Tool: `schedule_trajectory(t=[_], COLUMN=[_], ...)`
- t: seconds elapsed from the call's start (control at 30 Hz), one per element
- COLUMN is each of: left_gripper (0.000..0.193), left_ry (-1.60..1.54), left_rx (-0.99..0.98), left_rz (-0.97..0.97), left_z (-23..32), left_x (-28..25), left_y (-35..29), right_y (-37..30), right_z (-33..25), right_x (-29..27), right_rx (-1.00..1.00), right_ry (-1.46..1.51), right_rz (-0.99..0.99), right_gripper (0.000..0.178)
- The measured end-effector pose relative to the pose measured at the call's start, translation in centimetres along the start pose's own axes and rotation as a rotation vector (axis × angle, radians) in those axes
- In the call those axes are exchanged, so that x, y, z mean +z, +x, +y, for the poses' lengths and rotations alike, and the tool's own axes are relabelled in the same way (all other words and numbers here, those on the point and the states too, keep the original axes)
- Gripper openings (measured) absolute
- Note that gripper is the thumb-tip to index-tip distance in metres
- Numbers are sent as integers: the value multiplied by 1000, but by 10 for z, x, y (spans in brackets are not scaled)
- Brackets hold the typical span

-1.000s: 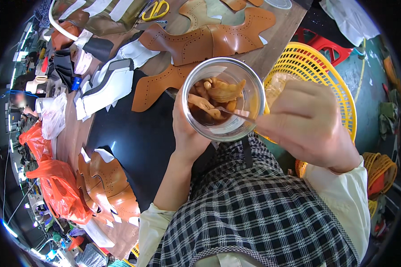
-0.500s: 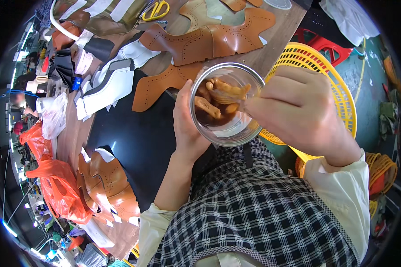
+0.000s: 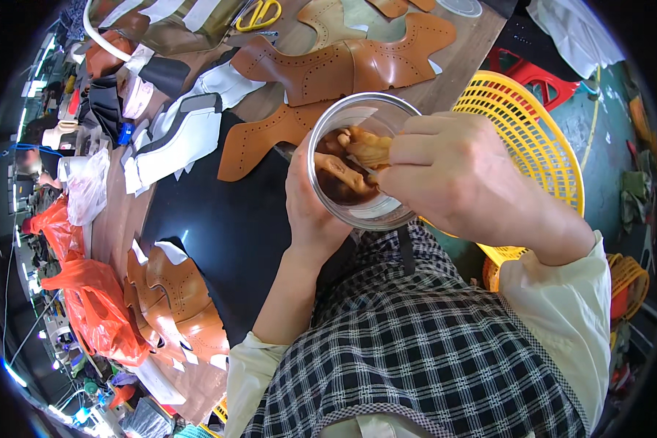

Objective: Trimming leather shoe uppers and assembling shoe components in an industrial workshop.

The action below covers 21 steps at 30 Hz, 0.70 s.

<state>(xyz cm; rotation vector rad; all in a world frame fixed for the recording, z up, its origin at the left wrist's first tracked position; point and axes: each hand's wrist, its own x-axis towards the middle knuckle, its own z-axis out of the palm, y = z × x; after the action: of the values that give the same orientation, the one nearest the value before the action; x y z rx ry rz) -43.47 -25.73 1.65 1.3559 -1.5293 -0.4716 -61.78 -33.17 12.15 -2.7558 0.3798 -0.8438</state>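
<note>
My left hand (image 3: 309,208) is wrapped round a clear round jar (image 3: 390,218), tilted so that its mouth faces me. Inside lie several pale brown pieces in dark brown sauce, which look like braised chicken feet (image 3: 343,174). My right hand (image 3: 456,179) comes over the right rim with curled fingers, its fingertips inside the jar against the pieces. Whatever is between those fingertips is hidden by the hand. Past the jar on the table are brown leather shoe uppers (image 3: 321,73) with punched holes.
A black mat (image 3: 212,182) covers part of the wooden table. More brown uppers (image 3: 175,299), white-and-grey shoe parts (image 3: 179,142), red plastic bags (image 3: 98,306) and yellow-handled scissors (image 3: 259,14) lie about. At right stands a yellow plastic basket (image 3: 573,168), near a red stool (image 3: 540,84).
My right hand has moved left and down over the rim, its fingertips now deeper in the jar. The jar has shifted slightly left and up, still in my left hand.
</note>
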Motion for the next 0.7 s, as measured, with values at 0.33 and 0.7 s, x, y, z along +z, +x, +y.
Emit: schedule_trajectory(t=[0.33, 0.7], left_gripper=[71, 79], left_ry=[-109, -3], left_rx=[112, 81], left_rz=[45, 29], left_z=[6, 4], left_x=[2, 1], left_y=[9, 8], right_y=[-7, -43], right_z=[-6, -6], right_x=[-28, -37], right_rx=[171, 651], right_ry=[19, 111], right_rz=[181, 346], right_gripper=[13, 6])
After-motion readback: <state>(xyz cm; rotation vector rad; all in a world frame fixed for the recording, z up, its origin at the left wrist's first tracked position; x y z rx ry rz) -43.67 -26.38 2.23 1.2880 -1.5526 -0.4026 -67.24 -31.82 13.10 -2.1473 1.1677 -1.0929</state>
